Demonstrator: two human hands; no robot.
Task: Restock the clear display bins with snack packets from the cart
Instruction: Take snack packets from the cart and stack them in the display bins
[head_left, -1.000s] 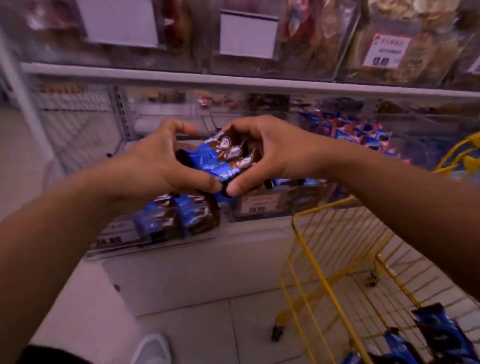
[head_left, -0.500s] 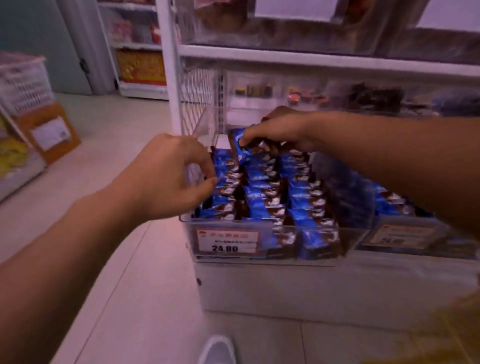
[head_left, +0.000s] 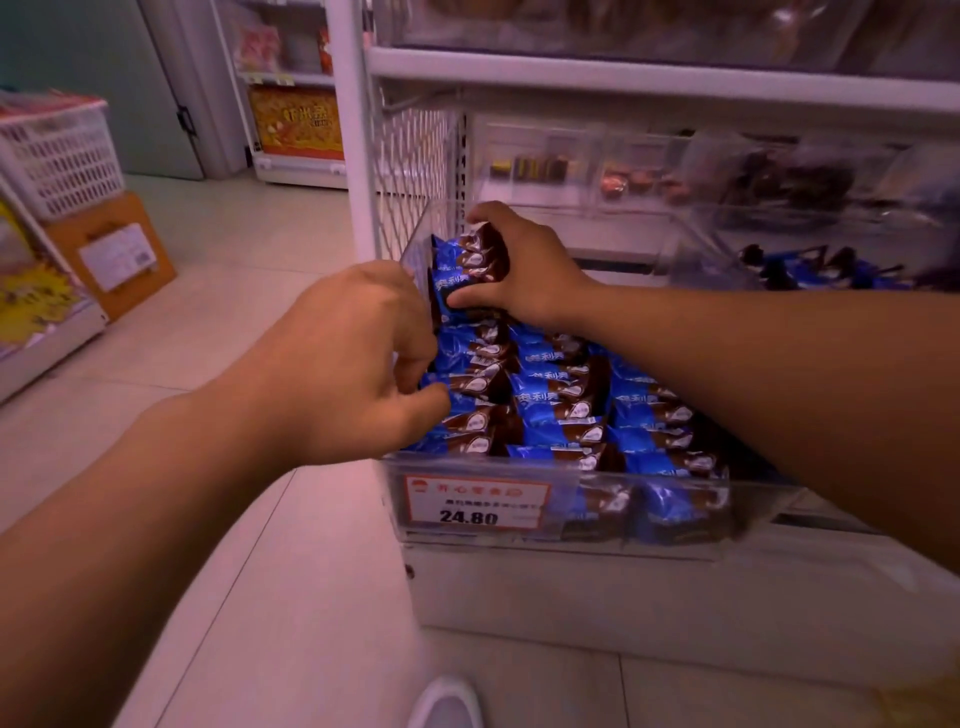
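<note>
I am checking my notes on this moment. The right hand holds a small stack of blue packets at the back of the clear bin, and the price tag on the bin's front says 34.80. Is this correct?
Not fully. In the head view the price tag reads 24.80, not 34.80. The rest holds: the right hand holds a small stack of blue packets at the back of the clear bin.

The price tag (head_left: 477, 500) on the front of my bin (head_left: 675, 540) reads 24.80 in bold black numerals; the red heading and the dark line above the price are Chinese characters too blurred to read. The blue packets (head_left: 550, 395) in the bin carry white Chinese lettering, about 3 characters each, which I cannot make out for sure. A white label (head_left: 118, 255) on the cardboard box (head_left: 111, 254) by the floor is illegible.
</note>
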